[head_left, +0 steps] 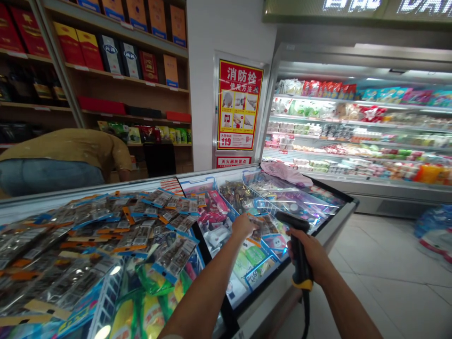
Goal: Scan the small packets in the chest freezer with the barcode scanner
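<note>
My right hand (312, 254) is wrapped round the grip of a black and yellow barcode scanner (302, 263), its head turned to the left and its cable hanging down. Over the glass lid of the chest freezer, my left hand (243, 227) is closed on a small clear snack packet (260, 226) with orange and blue edges. The fingertips are partly hidden. To the left, a wide heap of similar snack packets (141, 230) lies on the freezer's glass top.
Frozen goods show through the glass of the chest freezer (339, 226). A pink cloth (286, 174) lies at its far end. Behind stand a lit dairy fridge (353, 136) and shelves of boxes (116, 56). A person (63, 155) bends over at the left. Wrapped bottles (436, 233) stand on the floor.
</note>
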Available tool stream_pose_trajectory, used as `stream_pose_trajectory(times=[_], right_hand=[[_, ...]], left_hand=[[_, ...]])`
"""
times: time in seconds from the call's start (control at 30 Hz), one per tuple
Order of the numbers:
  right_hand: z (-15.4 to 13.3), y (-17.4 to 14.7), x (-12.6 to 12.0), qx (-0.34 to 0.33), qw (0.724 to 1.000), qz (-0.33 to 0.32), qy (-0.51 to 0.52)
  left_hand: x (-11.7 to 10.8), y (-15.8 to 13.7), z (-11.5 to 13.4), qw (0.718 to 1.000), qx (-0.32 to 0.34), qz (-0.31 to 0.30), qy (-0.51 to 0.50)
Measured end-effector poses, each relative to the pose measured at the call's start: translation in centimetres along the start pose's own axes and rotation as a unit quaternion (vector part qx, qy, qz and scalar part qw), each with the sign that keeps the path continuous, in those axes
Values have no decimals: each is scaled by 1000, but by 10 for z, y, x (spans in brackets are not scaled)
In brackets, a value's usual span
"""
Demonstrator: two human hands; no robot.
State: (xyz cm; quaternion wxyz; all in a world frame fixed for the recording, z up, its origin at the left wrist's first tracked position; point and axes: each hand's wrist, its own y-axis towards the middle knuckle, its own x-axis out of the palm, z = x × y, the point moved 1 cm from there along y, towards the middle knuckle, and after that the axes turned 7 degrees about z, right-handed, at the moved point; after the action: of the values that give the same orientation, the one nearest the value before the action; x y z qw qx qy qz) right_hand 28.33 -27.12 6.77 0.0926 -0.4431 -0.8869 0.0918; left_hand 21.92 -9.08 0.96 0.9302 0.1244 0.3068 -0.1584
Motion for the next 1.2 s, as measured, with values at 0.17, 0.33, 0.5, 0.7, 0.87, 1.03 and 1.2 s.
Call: stream_pose_trajectory(times=[0.17,0.33,0.5,0.7,0.87,1.03,1.2], right_hand=[[-1,-5,11,-2,1000,-24,-10],[-3,-8,22,-9,998,-59,11],[-1,-3,22,-3,999,-53,3],[-2,-2,22,-10,999,-46,-3],[-4,-3,19,-7,999,-35,4],[0,-1,25,4,999,-53,-6],[1,-7,36,-8,997,-71,-27]], left_hand=[[-12,21,-14,961,-46,28,-271],[-41,35,-22,943,33,-73,-322],[-58,52,-6,986,98,-112,-77],[-41,43,8,986,153,-56,-40],[-47,21,-12,982,168,51,73],[-55,3,-27,975,33,136,170],[-39,14,-30,996,-3,82,24]])
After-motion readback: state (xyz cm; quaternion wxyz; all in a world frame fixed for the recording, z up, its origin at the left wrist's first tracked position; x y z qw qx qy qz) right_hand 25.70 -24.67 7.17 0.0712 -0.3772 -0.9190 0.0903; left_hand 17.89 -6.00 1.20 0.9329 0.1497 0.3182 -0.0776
